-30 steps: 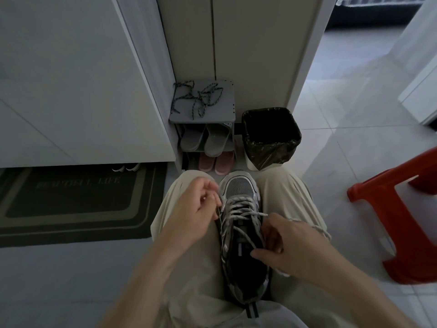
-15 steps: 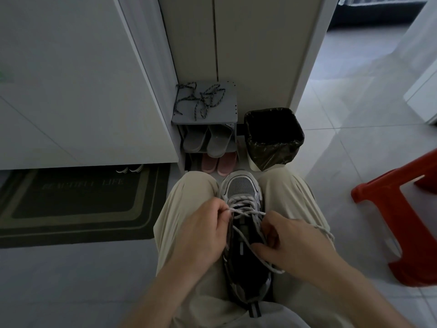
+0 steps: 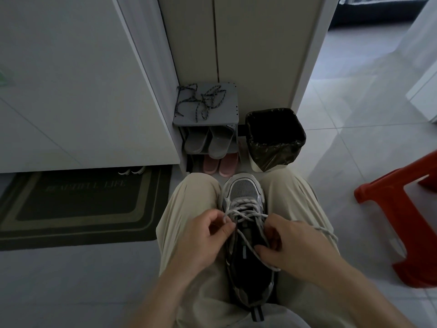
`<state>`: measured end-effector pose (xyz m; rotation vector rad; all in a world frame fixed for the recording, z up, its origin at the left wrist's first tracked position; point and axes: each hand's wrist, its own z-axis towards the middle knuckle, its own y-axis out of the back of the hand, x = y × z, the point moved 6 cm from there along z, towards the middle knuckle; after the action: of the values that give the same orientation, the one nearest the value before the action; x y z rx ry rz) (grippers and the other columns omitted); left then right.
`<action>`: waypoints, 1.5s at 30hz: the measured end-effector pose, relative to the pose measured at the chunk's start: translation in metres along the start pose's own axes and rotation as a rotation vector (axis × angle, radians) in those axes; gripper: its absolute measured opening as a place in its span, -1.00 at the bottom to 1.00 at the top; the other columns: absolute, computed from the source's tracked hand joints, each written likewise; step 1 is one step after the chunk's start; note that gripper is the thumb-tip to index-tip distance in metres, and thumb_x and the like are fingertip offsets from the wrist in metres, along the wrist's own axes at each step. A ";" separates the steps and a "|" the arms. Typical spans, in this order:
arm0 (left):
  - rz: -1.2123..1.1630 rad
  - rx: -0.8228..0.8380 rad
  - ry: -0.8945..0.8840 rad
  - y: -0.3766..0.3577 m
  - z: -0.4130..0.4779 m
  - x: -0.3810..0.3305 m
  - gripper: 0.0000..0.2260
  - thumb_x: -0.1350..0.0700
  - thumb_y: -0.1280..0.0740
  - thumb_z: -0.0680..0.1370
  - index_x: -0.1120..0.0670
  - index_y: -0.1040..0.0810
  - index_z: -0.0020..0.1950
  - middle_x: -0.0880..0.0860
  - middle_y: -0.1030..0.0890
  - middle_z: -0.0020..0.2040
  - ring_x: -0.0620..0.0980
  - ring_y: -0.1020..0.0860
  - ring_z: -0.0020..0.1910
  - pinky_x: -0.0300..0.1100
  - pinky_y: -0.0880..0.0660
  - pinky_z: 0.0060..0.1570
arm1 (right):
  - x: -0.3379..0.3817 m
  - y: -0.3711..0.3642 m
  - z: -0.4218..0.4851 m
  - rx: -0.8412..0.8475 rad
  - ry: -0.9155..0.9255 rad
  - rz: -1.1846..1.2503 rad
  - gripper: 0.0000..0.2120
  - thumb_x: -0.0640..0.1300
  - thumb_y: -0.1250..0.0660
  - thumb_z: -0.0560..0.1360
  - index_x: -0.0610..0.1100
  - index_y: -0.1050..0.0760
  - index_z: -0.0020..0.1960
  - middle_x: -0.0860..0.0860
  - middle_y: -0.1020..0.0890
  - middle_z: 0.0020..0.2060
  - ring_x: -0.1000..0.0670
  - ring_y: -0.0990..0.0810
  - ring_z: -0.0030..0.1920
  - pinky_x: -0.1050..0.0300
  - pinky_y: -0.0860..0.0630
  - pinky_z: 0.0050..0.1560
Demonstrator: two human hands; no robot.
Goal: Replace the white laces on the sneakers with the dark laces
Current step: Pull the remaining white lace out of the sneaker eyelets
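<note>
At far left a dark doormat lies on the tiled floor. Further in, the dark laces lie tangled on top of a small grey shoe rack, well apart from both hands. The left hand has its fingers curled, pinching a strand of the white lace at the sneaker's left edge. The sneaker rests in the lap between the thighs, toe pointing away, with the lace crossed through its toe-end eyelets. The right hand, just right of the tongue, is curled round a loose loop of the same lace. Beyond are a lined bin and a red stool.
</note>
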<state>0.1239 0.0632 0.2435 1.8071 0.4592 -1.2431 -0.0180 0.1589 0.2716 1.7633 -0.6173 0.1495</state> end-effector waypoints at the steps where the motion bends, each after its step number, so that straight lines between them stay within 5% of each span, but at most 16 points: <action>1: 0.006 -0.023 -0.009 0.000 -0.001 0.000 -0.84 0.12 -0.38 0.50 -0.06 -0.49 -0.25 -0.24 -0.50 -0.42 -0.28 -0.44 -0.39 -0.43 -0.35 -0.31 | 0.000 -0.001 0.000 0.001 0.004 0.002 -0.72 0.26 -0.25 0.40 0.11 -0.27 -0.10 0.18 -0.45 -0.36 0.16 -0.39 -0.34 0.35 -0.27 -0.40; 8: -0.060 -0.207 -0.009 0.025 0.017 -0.011 -0.85 0.22 -0.30 0.55 0.11 -0.51 -0.23 -0.05 -0.56 -0.36 -0.26 -0.49 -0.42 -0.45 -0.37 -0.35 | -0.002 0.000 0.000 -0.033 -0.006 0.075 -0.71 0.24 -0.29 0.39 0.06 -0.35 -0.10 0.13 -0.56 -0.27 0.09 -0.53 -0.22 0.15 -0.48 -0.23; 15: -0.101 -0.029 0.108 0.005 0.003 0.000 -0.88 0.14 -0.42 0.46 -0.04 -0.51 -0.17 -0.08 -0.61 -0.23 -0.21 -0.56 -0.24 -0.37 -0.46 -0.17 | -0.006 -0.001 0.000 -0.039 -0.037 0.065 -0.69 0.25 -0.28 0.36 0.05 -0.31 -0.15 0.14 -0.54 -0.29 0.09 -0.52 -0.22 0.16 -0.45 -0.27; 22: -0.163 -0.220 0.124 0.024 0.001 -0.005 -0.90 0.25 -0.31 0.54 0.18 -0.56 -0.17 -0.08 -0.62 -0.39 -0.25 -0.49 -0.48 -0.43 -0.39 -0.41 | -0.008 -0.003 0.001 -0.045 -0.031 0.100 -0.69 0.25 -0.30 0.35 0.06 -0.31 -0.17 0.13 -0.55 -0.30 0.11 -0.52 -0.24 0.14 -0.49 -0.24; 27: -0.039 -0.258 0.125 0.044 0.007 -0.010 -0.90 0.15 -0.41 0.47 -0.01 -0.53 -0.10 -0.10 -0.62 -0.25 -0.17 -0.56 -0.31 -0.26 -0.51 -0.22 | -0.009 -0.004 0.002 -0.041 -0.024 0.086 -0.69 0.27 -0.30 0.36 0.07 -0.31 -0.16 0.13 -0.53 -0.30 0.09 -0.51 -0.24 0.13 -0.49 -0.24; 29: 0.129 -0.348 -0.033 0.043 -0.002 -0.020 -0.80 0.08 -0.43 0.45 -0.12 -0.47 -0.03 -0.16 -0.55 -0.15 -0.17 -0.53 -0.23 -0.27 -0.48 -0.20 | -0.009 -0.004 0.002 -0.037 -0.023 0.084 -0.69 0.27 -0.30 0.36 0.07 -0.31 -0.17 0.14 -0.51 -0.31 0.10 -0.49 -0.25 0.14 -0.47 -0.25; 32: 0.460 -0.286 -0.385 0.025 -0.018 -0.042 -0.92 0.01 -0.38 0.46 -0.12 -0.54 -0.07 -0.20 -0.48 -0.05 -0.24 -0.42 -0.11 -0.46 -0.34 -0.13 | -0.008 -0.004 0.002 -0.035 -0.019 0.091 -0.69 0.25 -0.31 0.36 0.06 -0.32 -0.17 0.14 -0.50 -0.32 0.11 -0.49 -0.25 0.15 -0.46 -0.25; 34: 0.666 -0.214 -0.478 0.010 -0.024 -0.041 -0.89 0.08 -0.42 0.43 -0.04 -0.63 -0.05 -0.07 -0.52 0.09 -0.13 -0.42 0.01 -0.33 -0.43 -0.06 | -0.008 -0.003 0.002 -0.046 -0.016 0.089 -0.70 0.25 -0.31 0.36 0.06 -0.32 -0.17 0.14 -0.51 -0.32 0.11 -0.49 -0.25 0.15 -0.46 -0.24; 38: 0.733 -0.177 -0.414 0.005 -0.021 -0.035 -0.87 0.15 -0.49 0.38 0.00 -0.65 -0.10 0.00 -0.49 0.23 0.01 -0.45 0.12 -0.05 -0.52 -0.05 | -0.010 -0.004 0.001 -0.059 -0.008 0.086 -0.68 0.24 -0.31 0.34 0.06 -0.27 -0.24 0.13 -0.50 -0.34 0.10 -0.48 -0.27 0.13 -0.46 -0.26; 45: 0.463 -0.374 -0.156 0.060 -0.009 -0.009 -0.94 0.11 -0.44 0.41 -0.02 -0.65 -0.14 -0.02 -0.46 0.23 -0.03 -0.41 0.06 -0.39 -0.25 -0.01 | -0.012 -0.003 0.001 -0.091 -0.018 0.127 -0.69 0.24 -0.32 0.34 0.04 -0.33 -0.22 0.14 -0.53 -0.36 0.16 -0.48 -0.30 0.17 -0.45 -0.28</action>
<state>0.1670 0.0384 0.2798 1.3833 0.1545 -0.8960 -0.0265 0.1623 0.2638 1.6396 -0.7382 0.1907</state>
